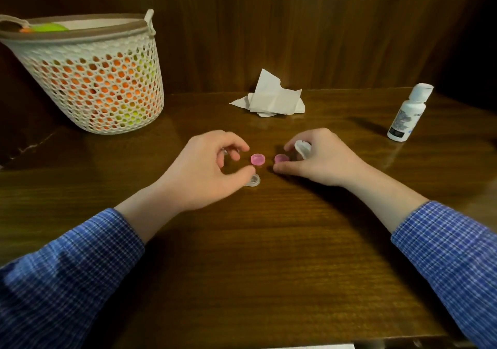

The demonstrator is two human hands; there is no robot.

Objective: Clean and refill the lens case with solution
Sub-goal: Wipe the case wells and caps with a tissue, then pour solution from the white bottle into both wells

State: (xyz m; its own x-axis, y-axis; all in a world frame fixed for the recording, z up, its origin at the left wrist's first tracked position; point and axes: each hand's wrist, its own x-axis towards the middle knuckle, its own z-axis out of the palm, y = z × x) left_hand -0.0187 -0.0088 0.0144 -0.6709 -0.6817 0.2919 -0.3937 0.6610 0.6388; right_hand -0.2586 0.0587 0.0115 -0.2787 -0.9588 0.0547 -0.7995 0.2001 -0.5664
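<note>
Blue checked sleeves (53, 276) frame the bottom corners at seven and five o'clock, and both forearms reach toward the middle of the wooden surface (269, 241). At the centre, the left hand (207, 168) has its fingers curled, and its grip seems to pinch a clear lens case (254, 180) that shows only just below the thumb; how much of the case is held cannot be told. Just beside it, toward one o'clock, a pink cap (258, 159) lies open side up. A second pink cap (281, 158) sits at the fingertips of the right hand (322, 160), whose grip is closed round a small wad of white tissue (302, 146).

With both caps off and tissue in hand, the wiping step looks to be under way, with the refill not yet begun. The solution bottle (407, 114) stands upright at two o'clock, well apart from the hands. A crumpled tissue sheet (271, 98) lies at twelve o'clock, and a mesh basket (88, 79) stands at ten.

Next, the right hand would likely need to drop the wad and reach across for the bottle while the left steadies the case level.
</note>
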